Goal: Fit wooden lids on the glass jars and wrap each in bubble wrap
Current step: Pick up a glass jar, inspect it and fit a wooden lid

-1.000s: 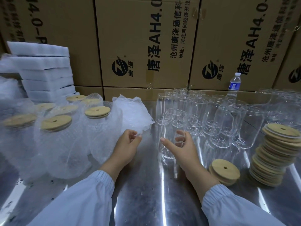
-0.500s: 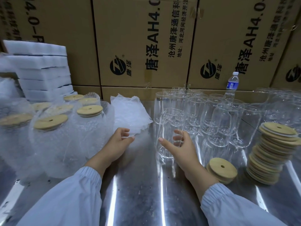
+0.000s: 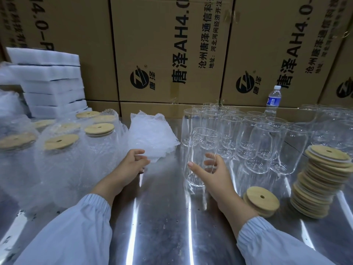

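gripping a clear, open-topped glass jar [image 3: 200,142], the right hand [image 3: 215,176] curls round it; left hand [image 3: 131,165] at bubble wrap [image 3: 150,134], grip unclear.

Loose pale blue sleeves [image 3: 72,232], gathered elastic cuffs [image 3: 97,204] (both wrists), left hand [image 3: 129,165] and right hand [image 3: 214,176] bare

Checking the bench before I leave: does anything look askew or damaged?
The tall stack of wooden lids on the right is ragged: lids sit offset and the pile seems to lean. Nothing looks broken or spilled.
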